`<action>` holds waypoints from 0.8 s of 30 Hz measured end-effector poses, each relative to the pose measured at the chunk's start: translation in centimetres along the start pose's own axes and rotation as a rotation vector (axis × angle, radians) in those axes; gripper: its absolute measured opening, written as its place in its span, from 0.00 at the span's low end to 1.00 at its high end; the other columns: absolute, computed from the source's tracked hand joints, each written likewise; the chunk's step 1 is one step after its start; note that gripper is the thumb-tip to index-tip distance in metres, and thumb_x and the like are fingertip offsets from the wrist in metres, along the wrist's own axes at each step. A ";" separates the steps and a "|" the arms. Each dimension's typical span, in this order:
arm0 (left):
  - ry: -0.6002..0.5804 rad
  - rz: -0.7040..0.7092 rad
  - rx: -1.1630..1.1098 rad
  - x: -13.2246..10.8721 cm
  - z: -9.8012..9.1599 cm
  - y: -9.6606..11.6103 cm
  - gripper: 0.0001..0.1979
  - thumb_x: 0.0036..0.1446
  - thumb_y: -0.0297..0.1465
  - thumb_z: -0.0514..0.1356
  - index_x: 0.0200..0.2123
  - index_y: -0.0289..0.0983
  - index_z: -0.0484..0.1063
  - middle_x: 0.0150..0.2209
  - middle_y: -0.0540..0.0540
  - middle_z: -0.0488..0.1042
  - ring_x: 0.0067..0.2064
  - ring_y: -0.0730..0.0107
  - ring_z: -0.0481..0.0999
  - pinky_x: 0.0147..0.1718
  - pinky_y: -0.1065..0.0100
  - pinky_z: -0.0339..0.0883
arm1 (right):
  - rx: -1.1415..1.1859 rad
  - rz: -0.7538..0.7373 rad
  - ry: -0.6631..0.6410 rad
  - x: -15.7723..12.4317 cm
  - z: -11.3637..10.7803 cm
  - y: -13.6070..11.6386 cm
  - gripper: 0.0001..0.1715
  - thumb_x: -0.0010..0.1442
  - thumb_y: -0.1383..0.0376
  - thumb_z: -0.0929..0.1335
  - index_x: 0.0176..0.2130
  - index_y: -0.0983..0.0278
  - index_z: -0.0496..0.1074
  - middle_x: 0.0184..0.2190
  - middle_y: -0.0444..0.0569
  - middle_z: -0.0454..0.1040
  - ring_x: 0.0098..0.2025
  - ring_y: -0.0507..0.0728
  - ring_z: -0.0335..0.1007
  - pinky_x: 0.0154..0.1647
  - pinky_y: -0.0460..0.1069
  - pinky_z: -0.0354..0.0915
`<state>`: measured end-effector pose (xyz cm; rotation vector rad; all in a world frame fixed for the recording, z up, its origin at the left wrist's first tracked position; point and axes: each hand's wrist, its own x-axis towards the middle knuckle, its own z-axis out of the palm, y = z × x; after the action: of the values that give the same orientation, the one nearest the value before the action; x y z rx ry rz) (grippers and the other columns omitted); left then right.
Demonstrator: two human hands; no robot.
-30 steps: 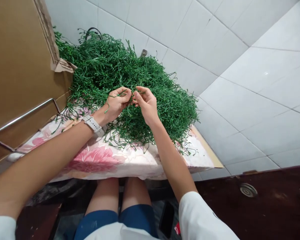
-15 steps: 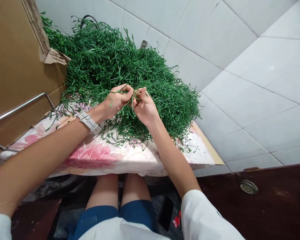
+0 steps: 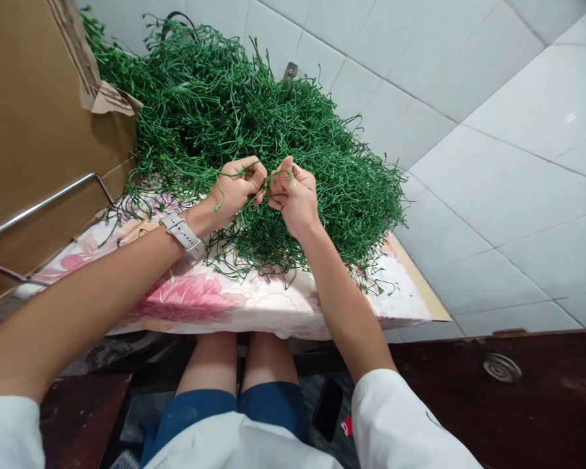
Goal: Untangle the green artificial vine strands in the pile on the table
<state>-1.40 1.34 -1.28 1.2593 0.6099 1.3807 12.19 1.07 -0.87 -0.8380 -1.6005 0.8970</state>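
Observation:
A large tangled heap of thin green artificial plant stems (image 3: 215, 111) with small tips lies in front of me against the wall. My left hand (image 3: 238, 189), with a pale watch band (image 3: 182, 235) on its wrist, is closed on green stems whose ends stick out past the fingers. Close beside it, my right hand (image 3: 293, 197) pinches green stems between thumb and fingers, thumb pointing up. Stems run across the small gap between both hands. Both hands are over the front of the heap. Which stem is in which hand is partly hidden by the fingers.
A floral cloth (image 3: 185, 299) covers the table under the heap. On the left stand a cardboard box (image 3: 29, 117) and a metal rail (image 3: 43, 205). White tiles (image 3: 508, 215) line the wall. A dark phone (image 3: 327, 409) lies low beside my legs.
The hands have drawn slightly apart, and my right hand has turned with its thumb more upright. The stems between them look more stretched out. The camera view has shifted a little.

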 end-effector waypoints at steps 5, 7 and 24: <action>-0.038 0.021 0.132 -0.2 0.2 0.6 0.21 0.57 0.32 0.72 0.20 0.37 0.65 0.17 0.54 0.60 0.20 0.79 0.59 0.23 0.68 0.49 | -0.454 -0.235 -0.097 -0.9 -0.6 -2.0 0.36 0.68 0.37 0.62 0.25 0.61 0.65 0.23 0.43 0.60 0.27 0.50 0.57 0.33 0.49 0.57; -0.048 0.033 0.175 -0.2 0.0 0.8 0.22 0.55 0.34 0.74 0.19 0.37 0.64 0.17 0.54 0.59 0.21 0.79 0.58 0.24 0.68 0.48 | -0.560 -0.240 -0.126 -1.3 -0.7 -2.6 0.31 0.72 0.43 0.62 0.28 0.62 0.69 0.23 0.43 0.62 0.28 0.51 0.61 0.35 0.49 0.57; 0.353 0.095 -0.106 2.7 -4.1 4.4 0.18 0.63 0.13 0.54 0.25 0.37 0.58 0.22 0.56 0.60 0.20 0.85 0.59 0.21 0.73 0.47 | -0.868 -0.416 0.470 -6.3 -9.7 -6.2 0.27 0.72 0.46 0.62 0.30 0.60 0.72 0.23 0.44 0.64 0.24 0.52 0.60 0.28 0.51 0.58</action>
<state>-6.31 3.93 2.33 0.9768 0.7124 1.7105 22.41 -6.06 3.23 -1.1271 -1.6257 -0.3292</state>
